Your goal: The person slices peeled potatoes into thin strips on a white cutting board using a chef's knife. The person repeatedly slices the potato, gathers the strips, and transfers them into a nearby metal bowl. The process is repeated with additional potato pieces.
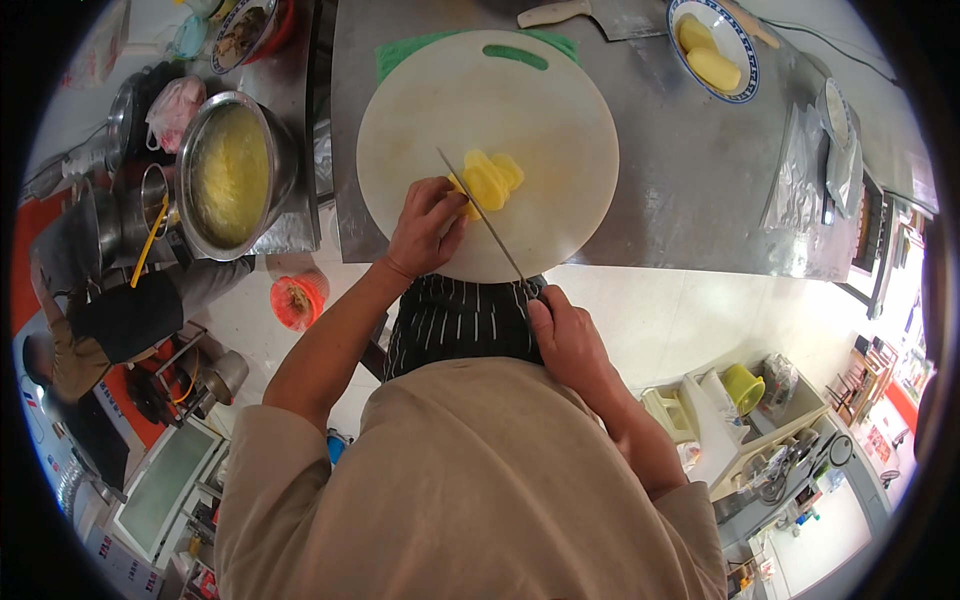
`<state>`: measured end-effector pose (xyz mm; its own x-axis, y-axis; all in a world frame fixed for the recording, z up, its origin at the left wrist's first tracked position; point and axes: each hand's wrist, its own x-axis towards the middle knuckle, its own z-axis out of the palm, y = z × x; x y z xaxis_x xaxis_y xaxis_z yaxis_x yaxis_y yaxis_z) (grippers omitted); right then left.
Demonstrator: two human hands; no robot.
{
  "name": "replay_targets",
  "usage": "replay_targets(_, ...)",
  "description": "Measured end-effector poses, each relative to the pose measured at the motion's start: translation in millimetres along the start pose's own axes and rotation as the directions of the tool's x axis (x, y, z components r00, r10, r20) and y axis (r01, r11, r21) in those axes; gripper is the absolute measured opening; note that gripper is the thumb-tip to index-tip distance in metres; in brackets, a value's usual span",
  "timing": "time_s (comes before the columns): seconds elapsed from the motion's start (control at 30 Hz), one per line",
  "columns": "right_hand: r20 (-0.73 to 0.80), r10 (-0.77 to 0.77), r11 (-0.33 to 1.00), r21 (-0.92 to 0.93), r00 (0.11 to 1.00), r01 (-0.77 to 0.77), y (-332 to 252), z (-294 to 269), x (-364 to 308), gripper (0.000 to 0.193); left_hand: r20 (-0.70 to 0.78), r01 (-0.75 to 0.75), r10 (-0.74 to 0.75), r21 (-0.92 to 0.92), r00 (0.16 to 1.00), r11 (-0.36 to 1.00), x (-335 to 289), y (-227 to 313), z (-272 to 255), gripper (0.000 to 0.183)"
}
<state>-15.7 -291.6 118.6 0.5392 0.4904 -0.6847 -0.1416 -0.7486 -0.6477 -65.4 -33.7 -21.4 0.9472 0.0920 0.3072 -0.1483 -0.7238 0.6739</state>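
Note:
A round white cutting board (420, 110) lies on a green cloth (392, 60) at the table's near edge. On it, thin yellow potato slices (489, 182) overlap in a small pile. My right hand (568, 335) is closed round the handle of a kitchen knife (497, 238), whose blade slants up and left across the board, beside the slices. With bent fingers, my left hand (428, 228) presses a piece of potato (458, 190) against the board, left of the blade. The fingers mostly hide that piece.
A blue-rimmed bowl (752, 80) with peeled potatoes (713, 68) stands far right on the metal table (680, 190). Near it lies a cleaver (630, 18). On the left counter is a steel basin (270, 150) of yellowish contents. A red bin (298, 302) sits on the floor; another person (120, 315) is at far left.

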Motion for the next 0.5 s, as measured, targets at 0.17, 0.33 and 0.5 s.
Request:
replay_targets(0.17,0.011,-0.001,1.000,0.002,1.000,0.001,10,1,-1,0.030,0.003,-0.004,0.004,-0.018,1.000,1.000,1,0,0,0.038)
replay_targets(0.33,-0.062,-0.102,0.994,-0.047,0.993,0.100,16,23,38,0.034,0.014,-0.005,0.005,-0.015,1.000,1.000,0,-1,0,0.039)
replay_targets(0.5,-0.043,-0.068,0.995,-0.075,0.997,0.065,14,13,39,0.036,0.020,0.041,-0.041,-0.010,0.999,0.999,-2,-1,0,0.039)
